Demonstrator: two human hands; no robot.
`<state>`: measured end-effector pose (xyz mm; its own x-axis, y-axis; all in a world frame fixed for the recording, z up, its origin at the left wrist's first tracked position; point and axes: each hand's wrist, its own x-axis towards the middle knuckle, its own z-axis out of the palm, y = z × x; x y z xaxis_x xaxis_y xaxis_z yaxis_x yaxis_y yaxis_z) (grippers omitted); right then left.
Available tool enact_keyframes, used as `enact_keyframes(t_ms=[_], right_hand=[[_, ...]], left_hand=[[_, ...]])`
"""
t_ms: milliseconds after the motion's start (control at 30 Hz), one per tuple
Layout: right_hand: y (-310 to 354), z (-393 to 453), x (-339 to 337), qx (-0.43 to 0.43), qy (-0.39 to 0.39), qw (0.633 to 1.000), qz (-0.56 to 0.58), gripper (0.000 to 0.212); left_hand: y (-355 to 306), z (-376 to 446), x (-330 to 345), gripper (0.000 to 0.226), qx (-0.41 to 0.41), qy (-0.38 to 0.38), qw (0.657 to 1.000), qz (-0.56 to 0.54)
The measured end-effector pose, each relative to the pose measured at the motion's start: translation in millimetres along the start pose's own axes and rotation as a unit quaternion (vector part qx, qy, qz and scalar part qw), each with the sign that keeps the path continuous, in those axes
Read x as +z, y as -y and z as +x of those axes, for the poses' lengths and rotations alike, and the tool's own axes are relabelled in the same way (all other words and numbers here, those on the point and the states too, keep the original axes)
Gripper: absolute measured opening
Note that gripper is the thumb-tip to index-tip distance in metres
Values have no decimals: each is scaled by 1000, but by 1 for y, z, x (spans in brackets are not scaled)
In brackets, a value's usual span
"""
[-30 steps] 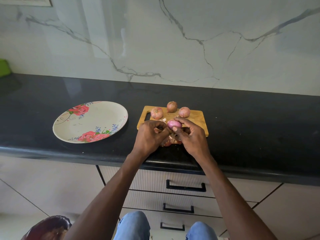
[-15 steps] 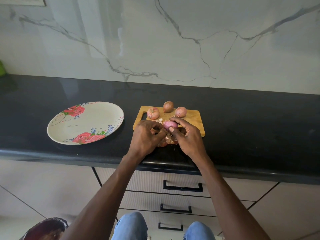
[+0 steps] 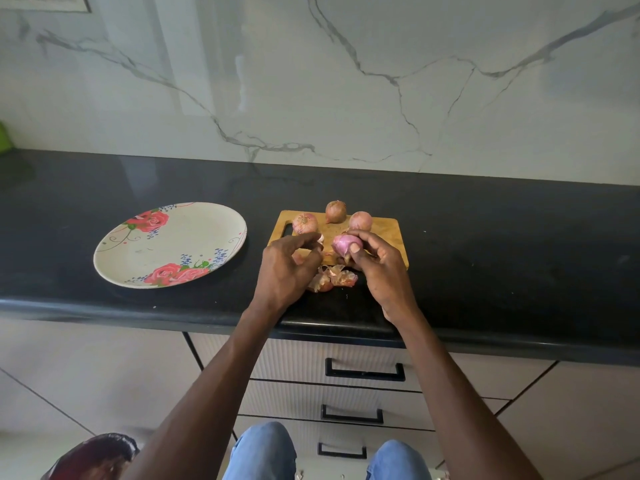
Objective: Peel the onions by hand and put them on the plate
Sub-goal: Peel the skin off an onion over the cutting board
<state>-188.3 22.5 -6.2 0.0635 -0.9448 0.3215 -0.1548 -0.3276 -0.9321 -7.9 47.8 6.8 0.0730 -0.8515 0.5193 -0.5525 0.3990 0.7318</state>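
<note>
My right hand (image 3: 381, 268) grips a peeled purple onion (image 3: 346, 244) just above the near part of the wooden cutting board (image 3: 389, 233). My left hand (image 3: 289, 268) hovers beside it to the left, fingers loosely bent, apart from the onion and holding nothing that I can see. Three unpeeled onions (image 3: 304, 223) (image 3: 335, 211) (image 3: 360, 220) stand along the board's far edge. Torn brown skins (image 3: 332, 278) lie at the board's near edge, between my hands. The floral plate (image 3: 180, 237) sits on the black counter, left of the board, with nothing on it.
The black counter (image 3: 502, 258) runs the full width, backed by a marble wall. A green object (image 3: 4, 136) shows at the far left edge. Drawers with black handles (image 3: 363, 372) sit below the counter. A dark round object (image 3: 93, 455) lies on the floor at lower left.
My left hand has come off the onion and drawn a little to the left. The right hand now holds the peeled onion alone.
</note>
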Motion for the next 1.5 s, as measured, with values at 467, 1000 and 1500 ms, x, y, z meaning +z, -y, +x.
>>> enact_keyframes(t_ms=[467,1000,1500], right_hand=[[3,-2,1,-11,13,1000,-21,26],[2,-2,1,-16,18,1000,-9,27],[6,-4,2,6,36,999,1,19]], left_hand=[[1,1,2,18,99,7,994,39],[5,2,3,14,-17,39,997,-64],[6,3,2,12,-55,47,992,-105]])
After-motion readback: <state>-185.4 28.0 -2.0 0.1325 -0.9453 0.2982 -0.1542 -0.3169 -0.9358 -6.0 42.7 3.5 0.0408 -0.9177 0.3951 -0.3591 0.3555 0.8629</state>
